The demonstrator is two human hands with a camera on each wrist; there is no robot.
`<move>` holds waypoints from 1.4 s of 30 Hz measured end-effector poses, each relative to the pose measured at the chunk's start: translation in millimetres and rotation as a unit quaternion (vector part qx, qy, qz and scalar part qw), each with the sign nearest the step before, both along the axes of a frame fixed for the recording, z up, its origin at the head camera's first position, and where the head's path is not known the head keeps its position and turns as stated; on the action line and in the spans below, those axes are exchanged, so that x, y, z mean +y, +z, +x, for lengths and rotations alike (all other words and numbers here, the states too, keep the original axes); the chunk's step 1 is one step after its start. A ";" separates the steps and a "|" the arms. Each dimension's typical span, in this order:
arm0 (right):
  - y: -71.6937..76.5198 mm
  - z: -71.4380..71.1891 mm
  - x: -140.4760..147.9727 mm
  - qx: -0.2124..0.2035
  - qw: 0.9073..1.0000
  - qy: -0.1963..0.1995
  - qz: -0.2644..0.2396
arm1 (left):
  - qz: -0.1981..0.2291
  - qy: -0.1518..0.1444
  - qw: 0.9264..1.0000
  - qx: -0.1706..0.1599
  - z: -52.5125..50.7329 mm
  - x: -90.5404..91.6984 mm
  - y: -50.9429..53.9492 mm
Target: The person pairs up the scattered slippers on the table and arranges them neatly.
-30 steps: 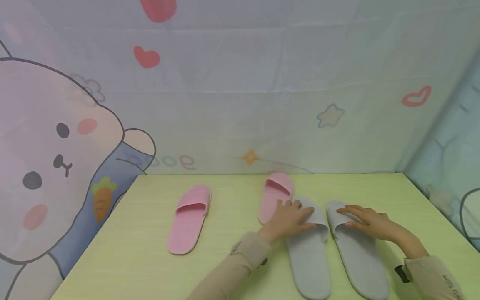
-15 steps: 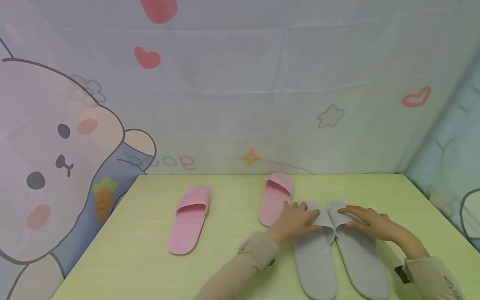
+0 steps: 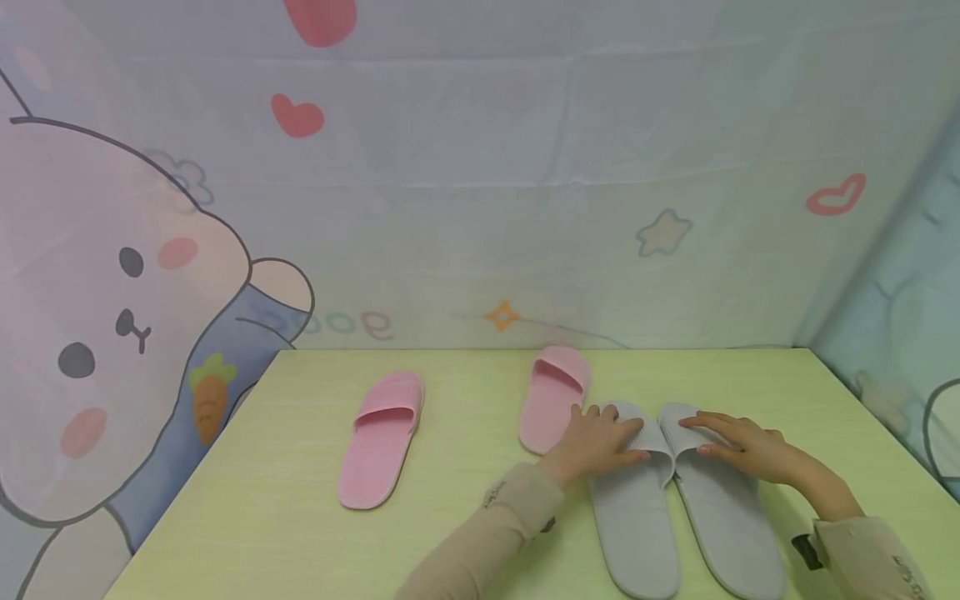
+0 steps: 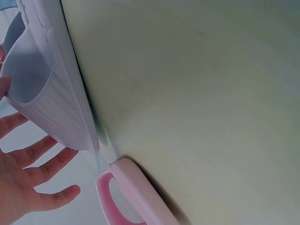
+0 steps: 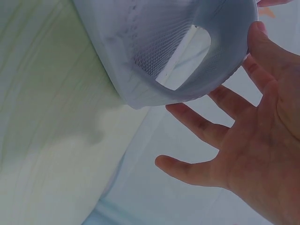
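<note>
Two grey slippers lie side by side, toes away: the left one (image 3: 636, 529) and the right one (image 3: 729, 529), their straps touching at the inner edges. The left hand (image 3: 596, 443) rests spread over the left slipper's strap; in the left wrist view this hand (image 4: 28, 176) has fingertips on the ribbed strap (image 4: 65, 110) and its thumb at the opening's rim. Over the right slipper's strap lies the right hand (image 3: 757, 452). The right wrist view has this hand (image 5: 255, 122) with extended fingers, some against the strap (image 5: 229, 65), thumb at its rim.
One pink slipper (image 3: 378, 454) lies on the left of the pale green table (image 3: 255, 517). Another pink slipper (image 3: 546, 408) is near the back edge, just left of the left hand. Behind the table hangs a printed cloth (image 3: 465, 167).
The left hand and the left grey slipper have shifted right, closing the gap between the straps. The right hand and right slipper have stayed almost in place.
</note>
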State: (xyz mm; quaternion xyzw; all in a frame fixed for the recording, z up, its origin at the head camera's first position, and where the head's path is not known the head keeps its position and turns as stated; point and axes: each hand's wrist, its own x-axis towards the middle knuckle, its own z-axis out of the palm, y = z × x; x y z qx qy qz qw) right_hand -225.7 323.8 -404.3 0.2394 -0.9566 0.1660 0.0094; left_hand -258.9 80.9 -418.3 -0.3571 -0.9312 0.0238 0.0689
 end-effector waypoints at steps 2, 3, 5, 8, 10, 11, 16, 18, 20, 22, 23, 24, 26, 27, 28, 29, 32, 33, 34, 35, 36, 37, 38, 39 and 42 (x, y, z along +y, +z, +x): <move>-0.1 0.2 -0.2 0.000 1.000 -0.002 0.001 | -0.001 0.004 1.000 -0.004 0.3 0.0 0.6; -0.3 0.2 -0.3 0.002 1.000 0.000 0.000 | -0.001 0.006 1.000 -0.005 0.4 0.0 0.8; -0.4 0.4 -0.1 0.002 1.000 0.002 -0.003 | 0.000 0.006 1.000 -0.007 0.8 -0.5 1.2; -0.2 0.5 0.4 0.000 1.000 0.007 -0.009 | 0.008 0.003 1.000 -0.012 1.8 -3.1 2.5; 0.7 0.7 0.3 -0.002 1.000 0.008 -0.013 | 0.017 -0.001 1.000 -0.013 2.3 -6.4 3.9; 1.1 0.6 0.1 -0.003 1.000 0.010 -0.017 | 0.022 -0.003 1.000 -0.013 2.5 -8.4 4.6; 4.6 -0.8 -6.0 0.006 1.000 0.020 -0.024 | 0.035 0.004 0.999 -0.021 1.5 -21.9 8.1; 6.8 -1.9 -10.2 0.010 1.000 0.022 -0.019 | 0.037 0.010 0.999 -0.024 1.0 -28.0 10.0; 8.9 -3.3 -15.3 0.014 1.000 0.023 -0.016 | 0.037 0.013 0.999 -0.023 0.7 -34.3 11.0; 11.5 -4.4 -20.5 0.015 1.000 0.019 -0.007 | 0.041 0.010 0.999 -0.017 0.5 -40.4 12.1; 12.9 -5.0 -23.3 0.015 1.000 0.016 -0.004 | 0.043 0.008 0.999 -0.015 0.7 -43.4 12.8; 14.0 -5.6 -26.0 0.015 1.000 0.012 -0.001 | 0.044 0.006 0.999 -0.012 0.9 -46.4 13.3; 16.3 -6.8 -32.1 0.014 1.000 0.007 0.006 | 0.050 0.002 0.999 -0.008 1.4 -52.6 14.5; 17.3 -7.4 -35.2 0.011 1.000 0.001 0.009 | 0.053 0.000 0.999 -0.005 1.2 -55.8 14.4; 18.3 -8.1 -38.2 0.009 1.000 0.002 0.011 | 0.054 -0.001 0.999 -0.003 1.4 -58.7 14.5; 19.0 -8.8 -41.0 0.008 1.000 0.003 0.012 | 0.056 -0.002 0.998 0.000 1.2 -61.6 14.3; 20.3 -11.0 -48.8 0.011 1.000 0.008 0.017 | 0.060 -0.004 0.998 0.009 0.8 -70.0 14.0; 20.8 -11.5 -51.1 0.011 1.000 0.007 0.016 | 0.061 -0.005 0.998 0.012 0.5 -72.9 13.8; 21.4 -11.9 -53.2 0.012 1.000 0.010 0.017 | 0.061 -0.006 0.998 0.015 0.4 -75.7 14.0; 21.7 -12.4 -55.2 0.014 1.000 0.011 0.016 | 0.062 -0.005 0.998 0.016 0.1 -78.5 14.2; 22.1 -12.8 -57.4 0.015 1.000 0.012 0.015 | 0.063 -0.004 0.998 0.016 0.0 -81.3 14.6; 22.9 -12.7 -59.8 0.015 1.000 0.012 0.013 | 0.065 -0.004 0.998 0.016 -0.3 -84.1 14.8; 23.1 -13.2 -62.3 0.016 1.000 0.014 0.015 | 0.066 -0.003 0.998 0.018 -0.5 -86.9 15.4; 23.3 -13.7 -64.6 0.017 1.000 0.016 0.014 | 0.067 -0.003 0.998 0.018 -0.6 -89.7 15.8; 23.7 -15.4 -73.3 0.020 0.999 0.021 0.020 | 0.073 -0.001 0.997 0.011 -0.6 -97.7 16.6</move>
